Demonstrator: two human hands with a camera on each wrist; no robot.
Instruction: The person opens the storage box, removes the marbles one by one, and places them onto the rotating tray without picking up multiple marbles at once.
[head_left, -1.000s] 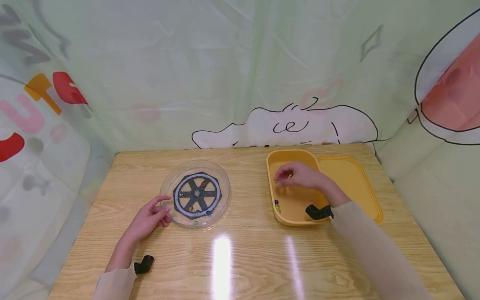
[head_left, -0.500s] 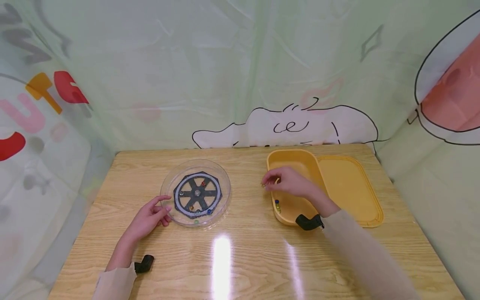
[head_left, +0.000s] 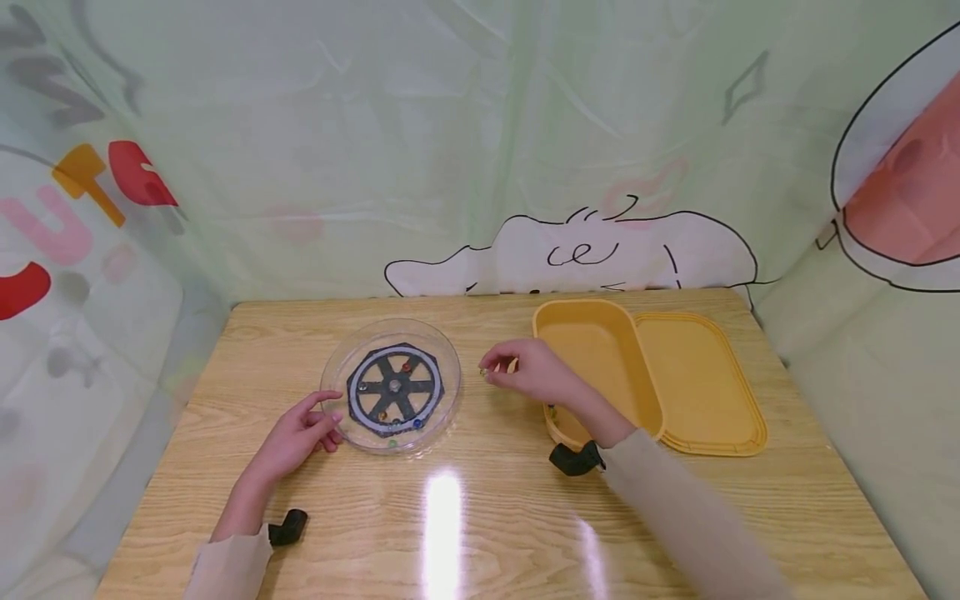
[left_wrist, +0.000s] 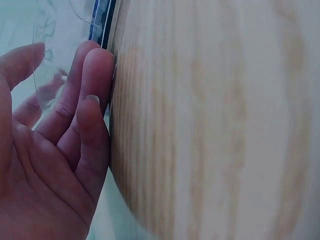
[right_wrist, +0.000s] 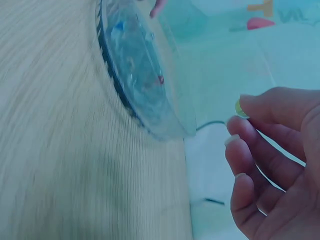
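Note:
In the head view, my right hand [head_left: 525, 367] pinches a small yellowish glass marble [head_left: 483, 372] between thumb and fingertips, above the table just right of a round clear dish [head_left: 450, 354]. The marble [right_wrist: 240, 107] shows at the thumb tip in the right wrist view. My left hand [head_left: 296, 437] holds the near-left rim of the dish, fingers bent at its wall [left_wrist: 45, 75]. A dark spoked wheel pattern [head_left: 395, 387] shows in the dish, with several marbles on it, among them a red one [head_left: 407, 367] and a blue one [head_left: 417, 424].
Right of the dish stands a yellow-orange box [head_left: 600, 333], with marbles [head_left: 552, 411] at its near-left wall, partly hidden by the right wrist. Its flat lid [head_left: 697, 375] lies alongside. A printed cloth [head_left: 337, 167] hangs behind the wooden table [head_left: 360, 517].
My right hand has come out of the yellow-orange box and moved left over the table with the marble, toward the dish. My left hand has stayed at the rim.

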